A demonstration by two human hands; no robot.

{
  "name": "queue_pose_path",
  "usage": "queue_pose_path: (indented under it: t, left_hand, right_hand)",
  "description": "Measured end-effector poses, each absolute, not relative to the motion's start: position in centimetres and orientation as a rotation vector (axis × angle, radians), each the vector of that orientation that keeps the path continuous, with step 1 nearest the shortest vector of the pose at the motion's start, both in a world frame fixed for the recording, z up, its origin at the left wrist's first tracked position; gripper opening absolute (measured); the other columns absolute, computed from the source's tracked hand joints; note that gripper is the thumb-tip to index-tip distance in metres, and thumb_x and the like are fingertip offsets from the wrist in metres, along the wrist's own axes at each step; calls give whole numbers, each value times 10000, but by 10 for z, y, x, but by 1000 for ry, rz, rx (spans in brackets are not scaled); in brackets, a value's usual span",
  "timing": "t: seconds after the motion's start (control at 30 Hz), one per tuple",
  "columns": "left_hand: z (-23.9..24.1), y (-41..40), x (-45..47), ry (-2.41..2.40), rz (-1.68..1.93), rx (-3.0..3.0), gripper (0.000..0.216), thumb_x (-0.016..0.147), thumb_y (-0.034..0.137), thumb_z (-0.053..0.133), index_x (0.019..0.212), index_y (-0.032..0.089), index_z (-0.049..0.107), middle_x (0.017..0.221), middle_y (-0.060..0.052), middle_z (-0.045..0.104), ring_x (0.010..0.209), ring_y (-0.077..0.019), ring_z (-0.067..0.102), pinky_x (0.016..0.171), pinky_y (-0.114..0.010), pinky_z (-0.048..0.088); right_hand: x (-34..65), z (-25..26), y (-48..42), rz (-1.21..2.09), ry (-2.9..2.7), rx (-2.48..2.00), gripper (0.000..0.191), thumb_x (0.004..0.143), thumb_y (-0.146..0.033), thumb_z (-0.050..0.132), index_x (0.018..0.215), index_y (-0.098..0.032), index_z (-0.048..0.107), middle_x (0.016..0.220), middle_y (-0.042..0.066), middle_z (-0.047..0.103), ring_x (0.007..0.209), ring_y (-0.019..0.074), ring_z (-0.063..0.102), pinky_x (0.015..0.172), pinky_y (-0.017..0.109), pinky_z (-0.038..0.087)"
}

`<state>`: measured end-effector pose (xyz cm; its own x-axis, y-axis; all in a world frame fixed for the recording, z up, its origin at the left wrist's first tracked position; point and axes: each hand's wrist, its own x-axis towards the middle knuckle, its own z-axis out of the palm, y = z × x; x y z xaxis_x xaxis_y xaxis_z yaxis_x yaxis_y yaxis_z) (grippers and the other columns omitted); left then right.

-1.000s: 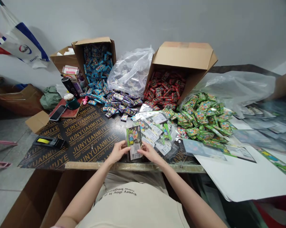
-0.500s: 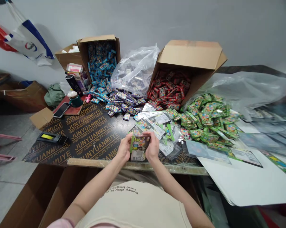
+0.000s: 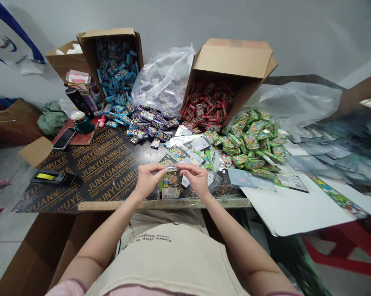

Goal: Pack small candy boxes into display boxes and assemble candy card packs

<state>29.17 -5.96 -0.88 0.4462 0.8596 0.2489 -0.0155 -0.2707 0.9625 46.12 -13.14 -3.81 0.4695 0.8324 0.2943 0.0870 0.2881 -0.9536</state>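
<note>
Between my two hands hangs a printed plastic pouch [image 3: 170, 186], dark with green lettering and a pale label, at the table's front edge. My left hand [image 3: 149, 179] pinches its top edge at the left corner. At the top right, my right hand [image 3: 196, 177] pinches the same edge between thumb and fingers. Just behind lie flat printed pouches [image 3: 185, 152] in a loose, overlapping pile. A heap of small green packets [image 3: 253, 139] is to the right of that pile, and purple packets [image 3: 151, 123] lie behind it to the left.
Open cartons hold blue packets [image 3: 117, 74] and red packets [image 3: 207, 105], with a clear plastic bag [image 3: 165, 78] between them. At left are a phone [image 3: 63, 138], a lidded jar [image 3: 82, 123] and a black tape dispenser [image 3: 54, 178]. White board [image 3: 278, 209] juts out at right.
My hands have shifted from the pouch's sides to its top edge, now pinching both corners. The camera view has turned slightly, so the scene sits further left.
</note>
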Motion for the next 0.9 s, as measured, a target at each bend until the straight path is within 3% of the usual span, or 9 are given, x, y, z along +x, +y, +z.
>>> queue_pose_path:
  t: [0.07, 0.2, 0.4, 0.5, 0.63, 0.73, 0.83, 0.9]
  left_hand:
    - [-11, -55, 293, 802, 956, 1545, 128, 649, 324, 784, 712, 213, 786, 752, -79, 756, 705, -240, 698, 700, -354, 554]
    - [-10, -44, 295, 807, 832, 1482, 198, 560, 319, 826, 698, 184, 781, 702, -82, 746, 639, -236, 682, 653, -344, 544]
    - [-4, -47, 295, 737, 913, 1805, 80, 676, 278, 744, 657, 203, 764, 711, -88, 733, 670, -226, 672, 672, -334, 526]
    - [-10, -57, 289, 619, 928, 2063, 127, 777, 274, 662, 735, 222, 770, 858, -112, 747, 778, -231, 690, 764, -350, 530]
    - [-18, -51, 283, 434, 834, 2196, 227, 867, 308, 574, 814, 221, 777, 926, -128, 747, 837, -230, 701, 773, -331, 535]
    - [-11, 8, 281, 440, 831, 2147, 173, 799, 376, 672, 822, 239, 776, 886, -92, 757, 817, -237, 703, 783, -332, 537]
    - [18, 119, 276, 996, 1036, 2056, 155, 787, 356, 668, 794, 230, 759, 849, -66, 756, 814, -249, 695, 817, -359, 522]
    - [45, 202, 271, 1359, 1180, 1952, 219, 755, 288, 704, 929, 159, 732, 1041, -125, 730, 1016, -291, 658, 943, -382, 468]
  right_hand:
    - [461, -35, -133, 638, -980, -1218, 85, 708, -321, 761, 768, -266, 782, 829, 27, 765, 796, 225, 698, 764, 383, 564]
    - [461, -27, -131, 720, -974, -1290, 142, 684, -341, 786, 775, -233, 774, 733, 15, 746, 615, 170, 654, 642, 325, 554]
    - [469, -22, -131, 728, -1077, -1325, 146, 714, -346, 770, 760, -208, 759, 677, 16, 721, 551, 148, 624, 580, 297, 529]
    - [476, -26, -137, 616, -1255, -1338, 122, 762, -336, 733, 806, -228, 769, 778, 40, 752, 678, 202, 691, 683, 357, 573]
    - [484, -34, -143, 383, -1515, -1241, 103, 776, -258, 715, 860, -274, 772, 942, 53, 766, 876, 250, 727, 813, 408, 596]
    - [483, -37, -144, 259, -1566, -1196, 155, 797, -180, 679, 875, -286, 761, 908, 46, 767, 821, 233, 738, 747, 366, 621]
    - [484, -37, -144, 158, -1555, -1211, 193, 789, -145, 676, 891, -292, 747, 900, 43, 766, 802, 228, 742, 738, 338, 627]
    - [488, -39, -144, 106, -1536, -1242, 203, 777, -147, 680, 904, -292, 743, 901, 46, 766, 792, 237, 745, 739, 333, 631]
